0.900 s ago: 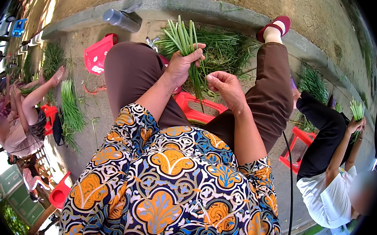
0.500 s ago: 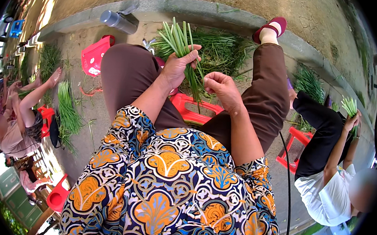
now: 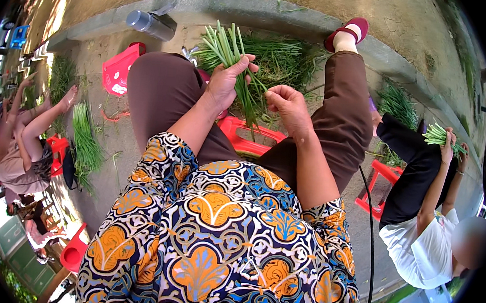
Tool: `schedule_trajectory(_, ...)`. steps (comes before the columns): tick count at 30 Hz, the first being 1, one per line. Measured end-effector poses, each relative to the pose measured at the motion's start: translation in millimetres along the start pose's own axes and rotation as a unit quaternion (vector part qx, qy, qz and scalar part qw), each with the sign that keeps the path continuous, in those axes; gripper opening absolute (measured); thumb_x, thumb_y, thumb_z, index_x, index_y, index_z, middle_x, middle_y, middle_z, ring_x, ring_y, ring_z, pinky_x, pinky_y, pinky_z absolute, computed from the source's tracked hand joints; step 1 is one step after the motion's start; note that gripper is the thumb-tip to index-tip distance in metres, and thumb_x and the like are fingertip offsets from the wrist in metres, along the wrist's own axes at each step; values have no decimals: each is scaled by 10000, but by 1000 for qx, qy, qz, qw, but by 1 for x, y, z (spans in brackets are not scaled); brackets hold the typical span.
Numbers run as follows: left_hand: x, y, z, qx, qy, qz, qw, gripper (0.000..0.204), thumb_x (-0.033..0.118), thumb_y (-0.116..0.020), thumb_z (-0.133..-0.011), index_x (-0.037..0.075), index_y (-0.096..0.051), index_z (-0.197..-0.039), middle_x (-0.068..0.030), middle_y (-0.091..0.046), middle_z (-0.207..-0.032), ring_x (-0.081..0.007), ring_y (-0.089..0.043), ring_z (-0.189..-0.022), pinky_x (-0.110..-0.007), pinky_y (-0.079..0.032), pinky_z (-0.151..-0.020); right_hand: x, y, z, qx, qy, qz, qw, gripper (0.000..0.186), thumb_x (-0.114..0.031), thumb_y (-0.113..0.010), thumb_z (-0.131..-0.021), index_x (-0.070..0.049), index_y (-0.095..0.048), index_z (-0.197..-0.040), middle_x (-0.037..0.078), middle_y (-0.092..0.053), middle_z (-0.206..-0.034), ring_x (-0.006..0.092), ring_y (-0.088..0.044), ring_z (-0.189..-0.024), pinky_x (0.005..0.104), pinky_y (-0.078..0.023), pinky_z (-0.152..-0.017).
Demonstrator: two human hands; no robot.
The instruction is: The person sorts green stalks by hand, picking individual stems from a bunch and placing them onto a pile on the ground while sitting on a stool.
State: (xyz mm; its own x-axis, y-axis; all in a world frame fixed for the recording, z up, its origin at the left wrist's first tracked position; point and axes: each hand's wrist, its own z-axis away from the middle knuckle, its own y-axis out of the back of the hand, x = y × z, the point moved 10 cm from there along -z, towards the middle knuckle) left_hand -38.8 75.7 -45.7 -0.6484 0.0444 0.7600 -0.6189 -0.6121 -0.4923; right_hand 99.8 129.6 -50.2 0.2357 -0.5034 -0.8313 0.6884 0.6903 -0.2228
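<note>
My left hand [image 3: 225,87] is wrapped around a bunch of long green stalks [image 3: 223,47], with pale thick ends fanned out above the fist and thinner ends hanging below it. Just to the right, my right hand [image 3: 290,111] is closed in a pinch on a thin green strand that sticks out sideways from the bunch. Beyond my hands, a heap of loose green stalks and leaves [image 3: 285,64] lies on the ground between my feet. Below the bunch, part of a red plastic stool [image 3: 244,136] shows between my thighs.
A grey-blue bottle [image 3: 150,25] and a red bag [image 3: 122,70] stand left of my knee. A concrete curb [image 3: 230,7] runs across the far side. Stalks lie at left [image 3: 86,138]. A co-worker at right holds a bunch [image 3: 438,134]; a black cable [image 3: 371,217] hangs nearby.
My right hand has moved slightly left and up to the bunch, and a strand now stretches to its fingertips. The co-worker's bunch at right has tilted leftward.
</note>
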Motion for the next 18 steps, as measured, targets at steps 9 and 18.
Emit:
schedule_trajectory(9, 2, 20, -7, 28, -7, 134, 991, 251, 261, -597, -861, 60, -590, -1011, -6, -573, -755, -116, -491, -661, -275, -433, -611, -13, 31, 5, 103, 40, -130, 985, 76, -108, -624, -836, -41, -605, -867, 7, -595, -729, 79, -537, -615, 200, -433, -558)
schedule_trajectory(18, -2, 14, -4, 14, 29, 147, 989, 253, 271, -576, -874, 68, -576, -1024, -16, -578, -789, -115, -491, -679, -263, -426, -624, -91, 25, 10, 201, 318, 291, 880, 130, -98, -588, -848, -18, -629, -942, 29, -628, -795, 78, -575, -697, 196, -442, -642)
